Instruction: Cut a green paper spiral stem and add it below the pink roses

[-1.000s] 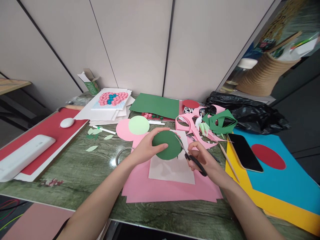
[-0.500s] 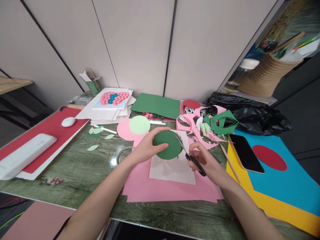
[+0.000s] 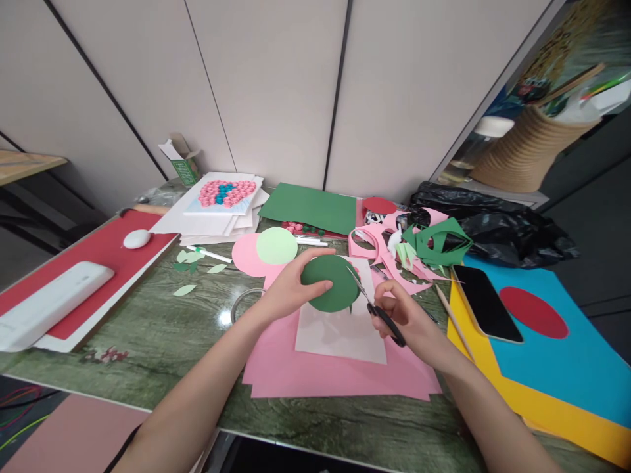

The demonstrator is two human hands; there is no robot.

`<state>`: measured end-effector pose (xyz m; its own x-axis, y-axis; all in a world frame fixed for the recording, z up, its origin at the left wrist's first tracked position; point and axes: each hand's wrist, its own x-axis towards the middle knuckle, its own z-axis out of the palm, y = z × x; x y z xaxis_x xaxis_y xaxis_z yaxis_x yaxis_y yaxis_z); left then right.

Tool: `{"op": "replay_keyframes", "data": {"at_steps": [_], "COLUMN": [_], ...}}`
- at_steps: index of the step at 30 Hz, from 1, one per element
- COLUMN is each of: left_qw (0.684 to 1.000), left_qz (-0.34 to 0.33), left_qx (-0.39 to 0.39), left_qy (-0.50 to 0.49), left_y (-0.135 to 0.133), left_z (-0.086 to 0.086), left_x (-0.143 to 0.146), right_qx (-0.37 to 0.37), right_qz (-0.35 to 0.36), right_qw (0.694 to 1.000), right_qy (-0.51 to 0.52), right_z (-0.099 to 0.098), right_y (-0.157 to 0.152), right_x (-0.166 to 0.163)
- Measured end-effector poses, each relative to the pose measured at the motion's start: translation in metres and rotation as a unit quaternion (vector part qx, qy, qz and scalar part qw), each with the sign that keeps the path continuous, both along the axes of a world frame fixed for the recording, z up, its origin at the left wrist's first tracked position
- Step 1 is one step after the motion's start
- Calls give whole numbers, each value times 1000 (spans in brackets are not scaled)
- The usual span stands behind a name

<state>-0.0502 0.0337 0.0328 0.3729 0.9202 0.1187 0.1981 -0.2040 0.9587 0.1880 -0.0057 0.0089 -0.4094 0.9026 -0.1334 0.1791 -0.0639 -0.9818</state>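
Note:
My left hand pinches a dark green paper circle by its left side, thumb on top. In my right hand is a pair of scissors with black handles, its blades lying at the circle's right edge. A small green sliver of paper hangs below the circle near the blades. Beneath both hands lie a white sheet and larger pink sheets. Left of the circle rest a light green paper circle and a pink one, partly overlapped.
Pink paper scraps and green scraps lie behind my right hand. A phone and a red circle lie on blue paper. A tape roll sits by my left forearm; cut leaves are farther left.
Almost nothing differs. The view has shifted slightly; both hands, the circle and the scissors keep nearly the same places.

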Motion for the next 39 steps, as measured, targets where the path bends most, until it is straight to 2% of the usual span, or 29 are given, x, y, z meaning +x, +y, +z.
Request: {"op": "replay_keyframes", "data": {"at_steps": [30, 39], "left_qw": [998, 999], "left_qz": [41, 26], "left_qx": [-5, -21], "left_qy": [-40, -33], "left_y": [2, 1], "left_z": [-2, -3], "left_x": [0, 3], "right_qx": [-1, -5], "right_qz": [-17, -27], "right_qw": [1000, 1000], "right_qy": [5, 3], "right_z": [-1, -1], "right_y": [0, 0], "right_x": [-3, -7]}}
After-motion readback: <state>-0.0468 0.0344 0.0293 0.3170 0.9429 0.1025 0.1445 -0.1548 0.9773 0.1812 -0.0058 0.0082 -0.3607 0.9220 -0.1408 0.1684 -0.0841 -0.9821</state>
